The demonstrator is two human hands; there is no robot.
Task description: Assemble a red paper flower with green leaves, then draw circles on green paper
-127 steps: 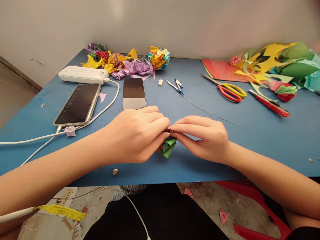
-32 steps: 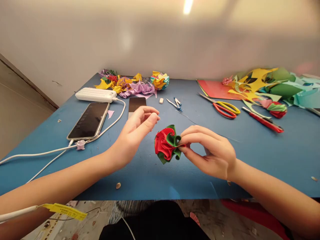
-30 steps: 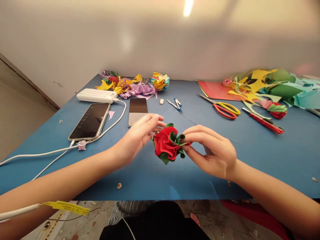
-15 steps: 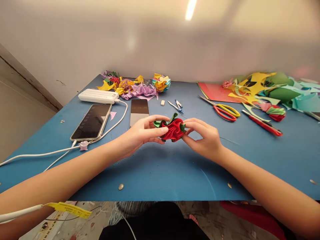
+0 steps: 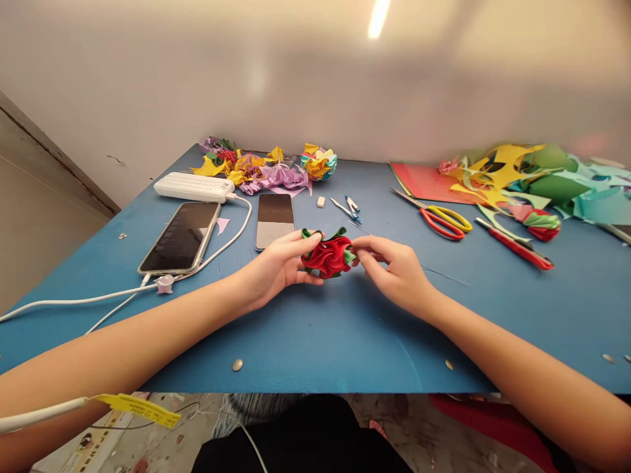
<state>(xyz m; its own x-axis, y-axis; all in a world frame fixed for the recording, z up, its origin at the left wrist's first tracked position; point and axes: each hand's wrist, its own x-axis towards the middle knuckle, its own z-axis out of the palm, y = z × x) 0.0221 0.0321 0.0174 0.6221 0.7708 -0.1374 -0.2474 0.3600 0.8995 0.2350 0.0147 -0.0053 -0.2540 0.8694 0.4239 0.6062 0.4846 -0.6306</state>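
A red paper flower (image 5: 329, 257) with swirled petals and curled green leaves is held up over the blue table. My left hand (image 5: 280, 266) grips it from the left, thumb on top near a dark green leaf and fingers beneath. On the other side, my right hand (image 5: 392, 266) pinches a light green leaf at the flower's right edge between thumb and forefinger. The flower's underside is hidden.
Two phones (image 5: 180, 238) and a white power bank (image 5: 194, 187) with cables lie left. Folded paper pieces (image 5: 283, 176) line the back. A compass (image 5: 351, 209), scissors (image 5: 436, 217), a red-handled cutter (image 5: 517, 246) and paper scraps (image 5: 507, 164) lie right on the blue table (image 5: 315, 348).
The flower has shifted slightly left and turned in my left hand. My left thumb has moved up to its upper left edge, and my right fingers have followed to a leaf.
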